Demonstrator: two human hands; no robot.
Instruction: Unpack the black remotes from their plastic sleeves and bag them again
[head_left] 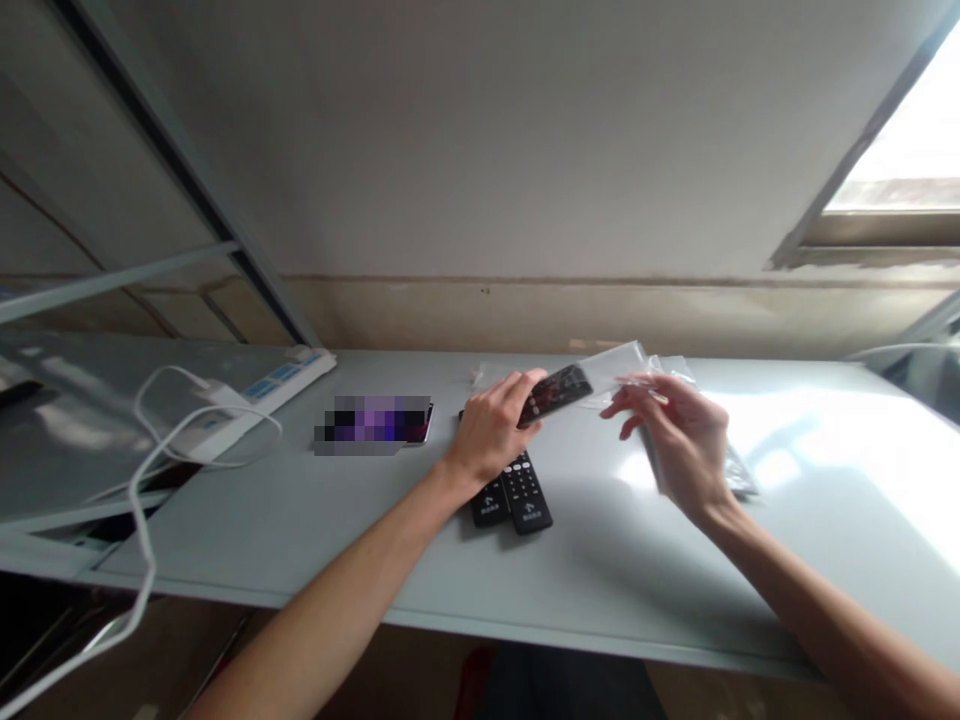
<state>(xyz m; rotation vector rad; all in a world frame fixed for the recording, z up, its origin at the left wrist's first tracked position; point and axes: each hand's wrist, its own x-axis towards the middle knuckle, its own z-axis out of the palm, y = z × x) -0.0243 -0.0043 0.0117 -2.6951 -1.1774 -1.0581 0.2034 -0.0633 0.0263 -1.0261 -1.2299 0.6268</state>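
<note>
Clearly, my left hand is closed around one remote, which sticks out beyond my fingers, toward the right and raised over the table; at its far end is a clear bag, between my two hands; my right hand is just beside this bag, its fingers half bent, but I cannot tell if they pinch the film; two other remotes lie below my left hand, partly hidden by it.
</note>
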